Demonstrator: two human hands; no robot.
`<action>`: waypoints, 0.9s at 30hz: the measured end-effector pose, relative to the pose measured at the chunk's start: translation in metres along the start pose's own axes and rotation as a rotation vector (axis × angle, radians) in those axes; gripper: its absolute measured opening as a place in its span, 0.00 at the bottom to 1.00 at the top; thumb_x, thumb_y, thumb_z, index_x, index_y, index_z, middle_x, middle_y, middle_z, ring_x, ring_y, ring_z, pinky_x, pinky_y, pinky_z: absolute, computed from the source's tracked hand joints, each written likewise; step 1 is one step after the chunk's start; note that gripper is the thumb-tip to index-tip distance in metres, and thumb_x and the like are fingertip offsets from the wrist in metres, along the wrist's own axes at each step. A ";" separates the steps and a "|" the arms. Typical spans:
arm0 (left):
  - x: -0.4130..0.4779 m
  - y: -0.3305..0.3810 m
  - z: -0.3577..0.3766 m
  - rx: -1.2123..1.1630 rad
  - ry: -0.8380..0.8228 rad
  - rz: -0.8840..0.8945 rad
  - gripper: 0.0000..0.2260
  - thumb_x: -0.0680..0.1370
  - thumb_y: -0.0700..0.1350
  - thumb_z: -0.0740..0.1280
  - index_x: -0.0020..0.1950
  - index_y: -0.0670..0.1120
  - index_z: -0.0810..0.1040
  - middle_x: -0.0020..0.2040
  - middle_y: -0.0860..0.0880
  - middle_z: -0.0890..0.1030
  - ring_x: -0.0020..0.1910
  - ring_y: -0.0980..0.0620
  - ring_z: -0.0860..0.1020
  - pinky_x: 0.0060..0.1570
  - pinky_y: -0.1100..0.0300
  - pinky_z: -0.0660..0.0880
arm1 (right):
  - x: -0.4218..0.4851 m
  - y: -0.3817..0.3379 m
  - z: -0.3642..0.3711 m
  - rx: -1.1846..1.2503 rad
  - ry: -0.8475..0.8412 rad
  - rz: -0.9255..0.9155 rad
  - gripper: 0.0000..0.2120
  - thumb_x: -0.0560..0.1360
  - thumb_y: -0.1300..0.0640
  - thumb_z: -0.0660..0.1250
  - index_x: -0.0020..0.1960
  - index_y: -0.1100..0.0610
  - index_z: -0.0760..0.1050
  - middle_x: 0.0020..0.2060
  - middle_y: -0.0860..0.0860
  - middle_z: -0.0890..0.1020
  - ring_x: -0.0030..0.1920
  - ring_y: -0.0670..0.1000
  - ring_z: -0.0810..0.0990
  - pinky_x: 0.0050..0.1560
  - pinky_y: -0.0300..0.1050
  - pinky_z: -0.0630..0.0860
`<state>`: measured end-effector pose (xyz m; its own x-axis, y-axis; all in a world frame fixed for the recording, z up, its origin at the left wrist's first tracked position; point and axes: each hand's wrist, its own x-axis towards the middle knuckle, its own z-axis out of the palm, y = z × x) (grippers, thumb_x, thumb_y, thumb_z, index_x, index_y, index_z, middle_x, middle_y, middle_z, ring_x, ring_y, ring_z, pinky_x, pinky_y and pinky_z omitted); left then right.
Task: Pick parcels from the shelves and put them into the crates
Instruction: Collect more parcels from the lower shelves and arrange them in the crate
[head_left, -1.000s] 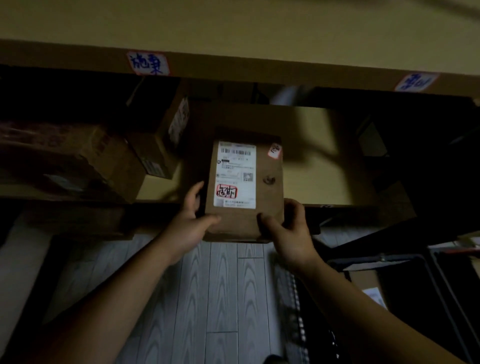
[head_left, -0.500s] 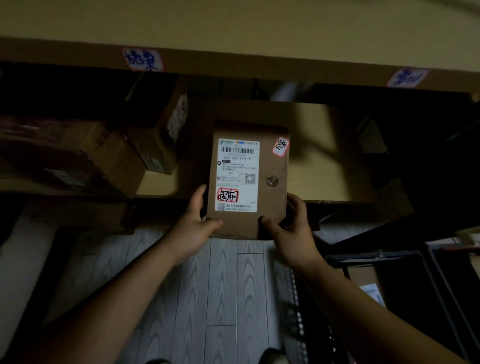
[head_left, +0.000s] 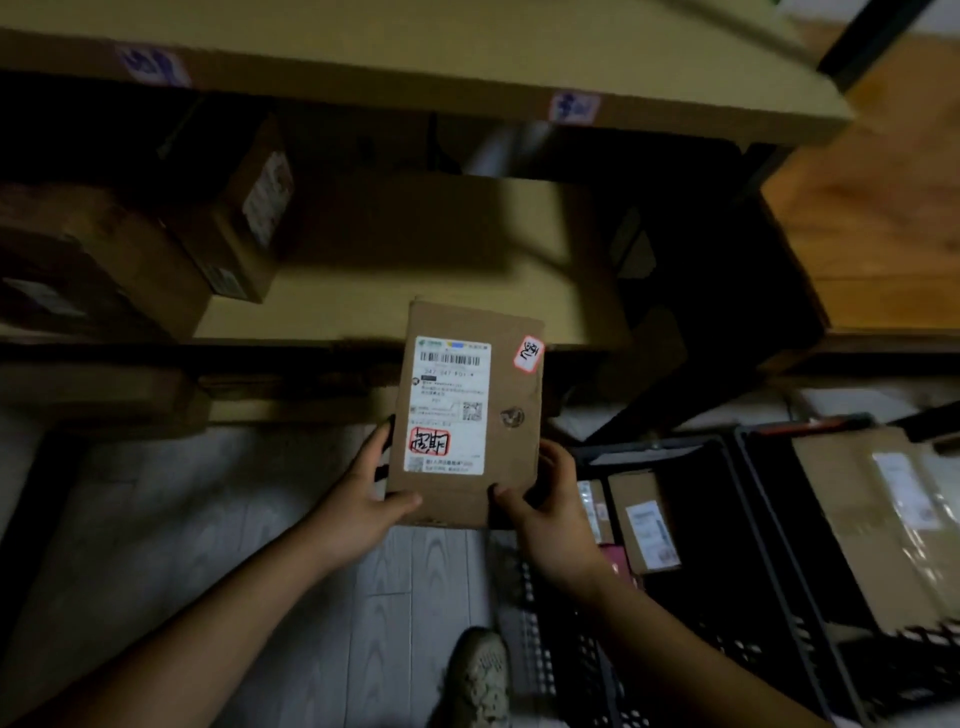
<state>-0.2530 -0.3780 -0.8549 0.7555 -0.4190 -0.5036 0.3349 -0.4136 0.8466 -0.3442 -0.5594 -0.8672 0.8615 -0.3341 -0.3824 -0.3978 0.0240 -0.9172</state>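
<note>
While left hand (head_left: 358, 506) and right hand (head_left: 553, 519) clasp the parcel (head_left: 511, 387), part-filled crates (head_left: 649, 448) stand right, shelf boxes (head_left: 228, 234) left.

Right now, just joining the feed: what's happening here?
A person holds a flat parcel in both hands, label up, in front of the shelf. The left hand grips its lower left edge, and the right hand grips its lower right corner. It is not yet in a crate. Black crates on the floor at the right already hold parcels. Other boxes sit on the shelf at the left.
</note>
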 end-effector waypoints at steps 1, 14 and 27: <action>-0.006 -0.006 0.011 -0.024 -0.027 -0.004 0.35 0.76 0.34 0.66 0.66 0.64 0.50 0.63 0.58 0.67 0.62 0.59 0.66 0.49 0.74 0.69 | -0.010 0.011 -0.005 -0.010 0.021 0.013 0.27 0.76 0.61 0.69 0.70 0.49 0.60 0.61 0.41 0.74 0.61 0.44 0.76 0.61 0.51 0.77; -0.101 -0.075 0.118 -0.111 -0.030 -0.161 0.28 0.77 0.36 0.66 0.69 0.60 0.62 0.52 0.60 0.77 0.50 0.56 0.76 0.39 0.57 0.77 | -0.160 0.122 -0.044 0.075 0.109 0.209 0.28 0.68 0.50 0.72 0.63 0.39 0.64 0.61 0.43 0.77 0.63 0.50 0.77 0.57 0.58 0.79; -0.079 -0.110 0.408 0.127 0.034 -0.221 0.31 0.75 0.38 0.68 0.75 0.48 0.59 0.67 0.50 0.72 0.63 0.55 0.70 0.59 0.63 0.67 | -0.152 0.209 -0.300 -0.366 0.022 0.313 0.31 0.77 0.58 0.64 0.76 0.46 0.57 0.65 0.52 0.66 0.58 0.47 0.68 0.61 0.38 0.66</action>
<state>-0.5796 -0.6290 -0.9787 0.6909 -0.2804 -0.6664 0.4226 -0.5912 0.6869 -0.6531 -0.7864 -0.9673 0.6775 -0.3832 -0.6278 -0.7251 -0.2050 -0.6574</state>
